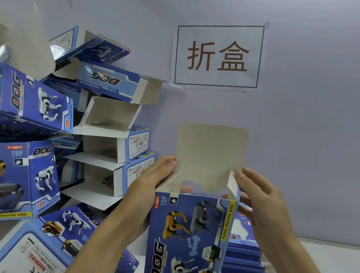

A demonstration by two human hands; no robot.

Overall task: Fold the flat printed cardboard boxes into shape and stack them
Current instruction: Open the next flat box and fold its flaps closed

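Lilac wall (311,129), white table (328,268).

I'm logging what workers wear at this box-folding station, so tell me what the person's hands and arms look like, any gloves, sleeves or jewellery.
Both the left hand and the right hand are bare, with no gloves. The forearms are uncovered as far as the picture shows, so no sleeves appear. No rings, watch or wristband are visible. Fingernails look short and plain.

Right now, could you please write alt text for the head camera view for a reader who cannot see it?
Two hands, left hand and right hand, hold an upright blue printed cardboard box by its sides, its top open and white lid flap standing up. A leaning heap of folded blue boxes fills the left; flat blue cardboard blanks lie behind, under a wall sign.
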